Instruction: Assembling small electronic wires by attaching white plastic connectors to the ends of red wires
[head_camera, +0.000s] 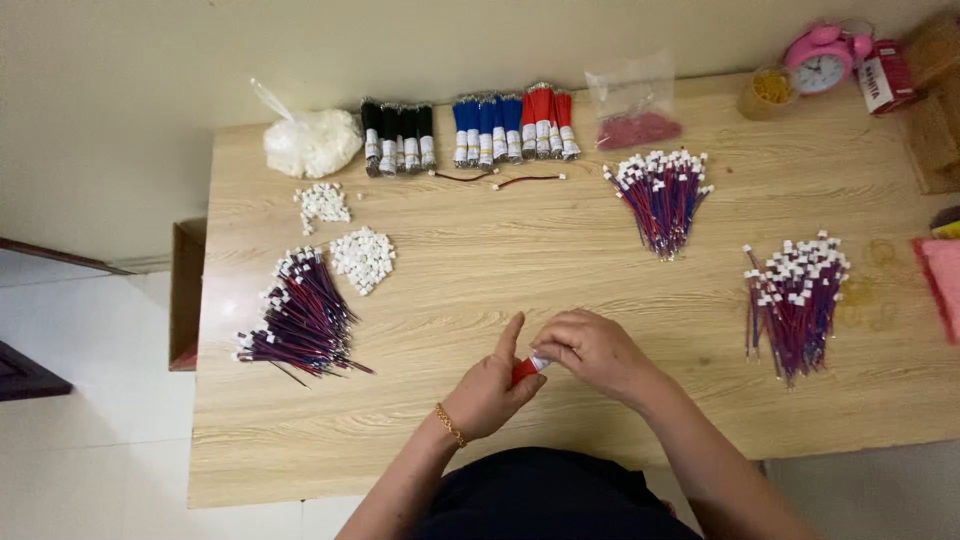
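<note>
Presently both hands, left hand (488, 392) and right hand (592, 350), pinch one red wire bundle (523, 369); three finished wire heaps (305, 318) lie on the surface (500, 260).

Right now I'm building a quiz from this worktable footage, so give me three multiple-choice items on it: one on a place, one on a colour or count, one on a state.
1. Where is the pink alarm clock?
A. far right corner of the wooden table
B. near left corner
C. on the floor

2. How many loose piles of red-and-blue wires with white connectors lie on the table?
A. one
B. three
C. five

3. What are the left hand and right hand doing?
A. resting flat on the table
B. together holding a small bundle of red wires
C. lifting the clock

Answers:
1 A: the clock stands at the far right.
2 B: one pile at left, one in the middle, one at right.
3 B: both hands pinch the red bundle between them.
</note>
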